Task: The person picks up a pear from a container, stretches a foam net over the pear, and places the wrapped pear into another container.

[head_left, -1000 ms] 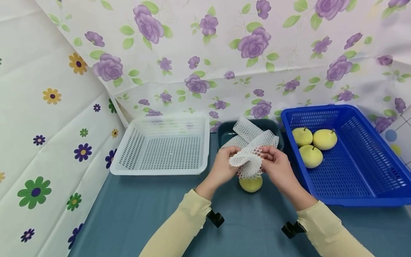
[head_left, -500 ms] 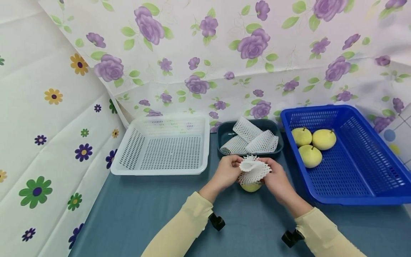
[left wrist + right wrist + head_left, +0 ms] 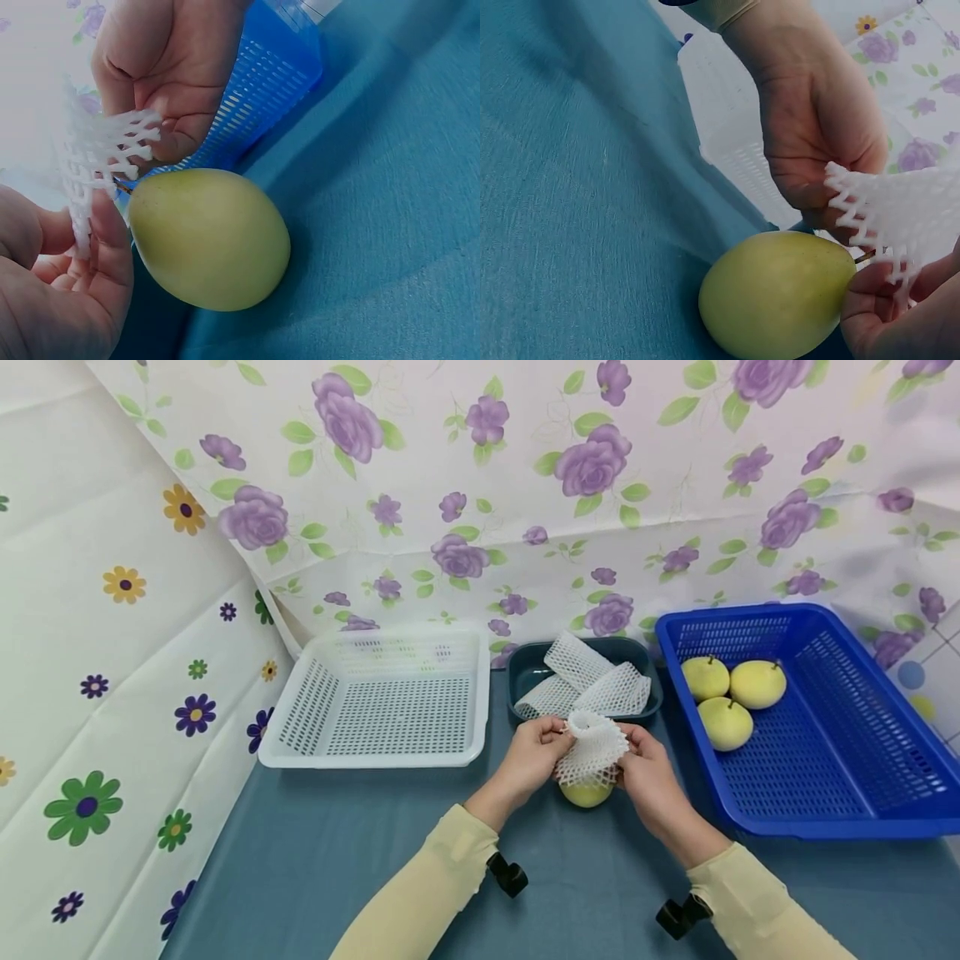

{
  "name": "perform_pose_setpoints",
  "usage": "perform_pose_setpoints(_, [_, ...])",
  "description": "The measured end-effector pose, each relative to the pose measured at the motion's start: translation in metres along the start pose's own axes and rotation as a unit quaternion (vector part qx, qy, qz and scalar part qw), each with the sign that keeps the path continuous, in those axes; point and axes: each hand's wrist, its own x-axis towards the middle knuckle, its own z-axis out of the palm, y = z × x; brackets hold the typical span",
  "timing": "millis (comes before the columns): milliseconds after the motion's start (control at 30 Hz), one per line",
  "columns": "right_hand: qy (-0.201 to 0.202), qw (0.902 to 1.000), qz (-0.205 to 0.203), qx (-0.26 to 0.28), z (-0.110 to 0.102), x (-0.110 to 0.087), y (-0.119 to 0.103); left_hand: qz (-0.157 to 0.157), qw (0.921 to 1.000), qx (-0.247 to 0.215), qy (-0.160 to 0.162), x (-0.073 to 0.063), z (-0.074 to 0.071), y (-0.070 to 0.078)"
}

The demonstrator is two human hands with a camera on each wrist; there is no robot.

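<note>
- Foam net (image 3: 595, 755), jagged edge at the pear's (image 3: 587, 796) stem
- Table (image 3: 585, 877) stretching in front of the pear
- Left hand (image 3: 531, 755), right hand (image 3: 647, 767): fingers pinch the net's opposite sides

A white basket (image 3: 397, 718) with slotted walls and floor stands on the left of the blue-green desk (image 3: 315, 860). Towards the back, a dark tray (image 3: 527, 670) holds several overlapping white nets (image 3: 576, 662), one leaning on the back rim. On the right, a blue basket (image 3: 806, 777) holds three pale yellow pears (image 3: 758, 685), clustered in its left part, stems showing. Behind hangs a sheet (image 3: 420, 468) with purple roses; another sheet (image 3: 60, 652), with daisies, covers the left side. Tiles (image 3: 942, 675) show at the right edge.
</note>
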Motion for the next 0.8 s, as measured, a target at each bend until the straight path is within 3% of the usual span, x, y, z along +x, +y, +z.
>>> perform_pose_setpoints(100, [0.008,0.9997,0.02,-0.01,-0.001,0.001,0.001,-0.019,0.9997,0.012,0.0,0.0,0.0,-0.002])
perform_pose_setpoints(267, [-0.016,0.999,0.038,-0.017,-0.003,0.002,0.006,-0.035,0.9988,0.033,0.004,0.0,0.0,-0.004])
perform_pose_setpoints(567, [-0.001,0.9975,0.026,-0.066,-0.003,0.005,0.009,0.003,0.995,0.097,0.022,0.003,-0.002,-0.012])
perform_pose_setpoints(667, [0.013,0.9944,0.014,-0.104,-0.003,0.004,0.011,0.017,0.9872,0.155,0.034,0.002,-0.002,-0.014])
perform_pose_setpoints(800, [0.023,0.9893,-0.002,-0.144,-0.004,0.003,0.015,0.065,0.9654,0.245,0.062,-0.001,-0.002,-0.015])
